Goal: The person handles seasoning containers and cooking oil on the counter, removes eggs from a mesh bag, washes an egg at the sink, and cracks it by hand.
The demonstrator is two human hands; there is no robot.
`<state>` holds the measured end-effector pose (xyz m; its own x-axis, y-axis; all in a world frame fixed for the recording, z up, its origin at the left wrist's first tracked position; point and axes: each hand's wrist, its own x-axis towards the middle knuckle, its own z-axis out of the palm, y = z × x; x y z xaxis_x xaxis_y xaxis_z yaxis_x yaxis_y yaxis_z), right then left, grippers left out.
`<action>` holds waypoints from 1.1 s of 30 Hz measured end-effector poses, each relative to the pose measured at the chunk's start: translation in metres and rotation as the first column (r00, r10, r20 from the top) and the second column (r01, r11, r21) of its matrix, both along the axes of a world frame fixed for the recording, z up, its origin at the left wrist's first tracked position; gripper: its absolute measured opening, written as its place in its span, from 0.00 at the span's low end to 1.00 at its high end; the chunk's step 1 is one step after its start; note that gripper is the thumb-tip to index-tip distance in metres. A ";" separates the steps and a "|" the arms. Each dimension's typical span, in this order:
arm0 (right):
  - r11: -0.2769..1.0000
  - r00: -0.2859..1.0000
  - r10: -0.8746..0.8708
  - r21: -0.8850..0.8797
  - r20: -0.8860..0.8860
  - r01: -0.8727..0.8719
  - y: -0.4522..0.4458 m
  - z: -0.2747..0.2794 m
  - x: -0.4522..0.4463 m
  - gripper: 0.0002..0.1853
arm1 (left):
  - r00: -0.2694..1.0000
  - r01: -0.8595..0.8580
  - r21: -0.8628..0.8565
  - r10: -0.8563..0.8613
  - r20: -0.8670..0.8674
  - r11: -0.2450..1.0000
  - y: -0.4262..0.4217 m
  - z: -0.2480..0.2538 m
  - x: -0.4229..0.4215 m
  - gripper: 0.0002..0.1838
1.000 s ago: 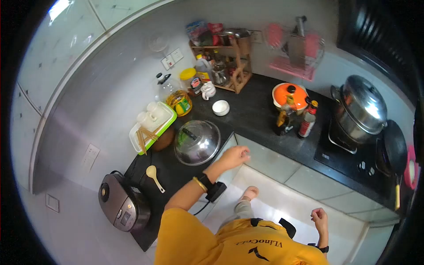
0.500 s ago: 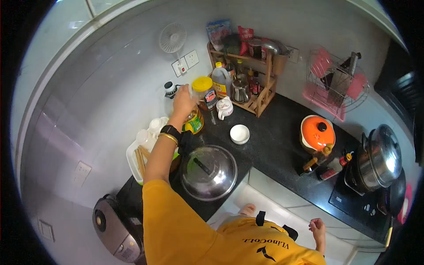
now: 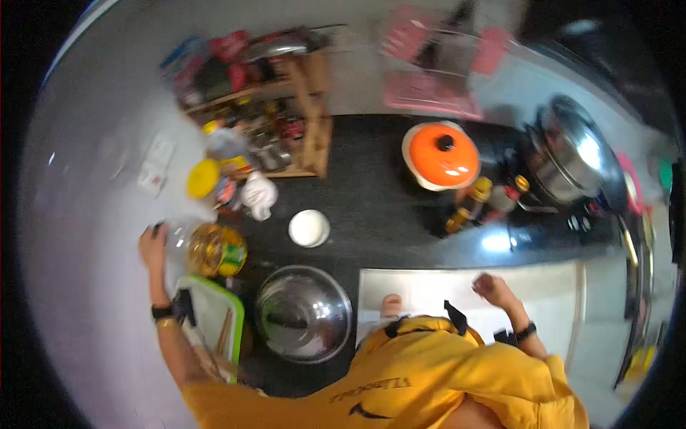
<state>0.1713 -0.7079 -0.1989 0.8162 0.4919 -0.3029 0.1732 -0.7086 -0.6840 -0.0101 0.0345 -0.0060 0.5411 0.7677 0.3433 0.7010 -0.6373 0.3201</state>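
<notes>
Black countertop (image 3: 371,193), L-shaped, along far and left sides; pale floor (image 3: 421,286) at the near side. Grey wall (image 3: 93,214) at left with a socket (image 3: 155,164). Far left: wooden rack (image 3: 319,136) with packets and bottles. Pink rack (image 3: 429,96) on the far wall. Orange-lidded pot (image 3: 443,157) on the far counter, two sauce bottles (image 3: 468,206) just to its near right, steel pot (image 3: 572,154) at far right.

Oil jug (image 3: 218,249), clear with yellow oil in the bottom, on the left counter near the wall, near side of yellow-lidded jar (image 3: 204,179) and white teapot (image 3: 259,194). White bowl (image 3: 309,229) to its right, well apart from the hands. Domed lid (image 3: 304,314) to its near right, green-rimmed tray (image 3: 239,336) on its near side.

Left hand (image 3: 152,247): arm stretched over the tray's left side, fingers curled at the jug's cap end, touching it. Blurry; can't tell if the grip is closed. Right hand (image 3: 495,289): over the floor at the near side of the counter edge, fingers loosely curled, half open, nothing seen in it, touching nothing.
</notes>
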 end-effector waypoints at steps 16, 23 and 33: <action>0.993 0.969 -0.079 0.064 -0.236 0.096 0.046 -0.004 0.014 0.07 | 0.967 0.036 -0.001 -0.035 0.254 0.999 -0.023 0.048 0.001 0.18; 0.978 0.980 -0.069 0.180 -0.184 0.103 0.045 -0.012 0.006 0.06 | 0.947 0.050 0.001 -0.048 0.317 0.999 -0.085 0.102 0.014 0.17; 0.975 0.984 -0.072 0.195 -0.163 0.104 0.031 -0.018 0.000 0.04 | 0.930 0.215 -0.018 -0.199 0.309 0.977 -0.180 0.170 0.028 0.12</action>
<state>0.1713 -0.6766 -0.2168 0.8105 0.4839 -0.3300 -0.0023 -0.5607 -0.8280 0.0175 -0.1458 0.1637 0.5655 0.6708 0.4799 0.4197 -0.7349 0.5327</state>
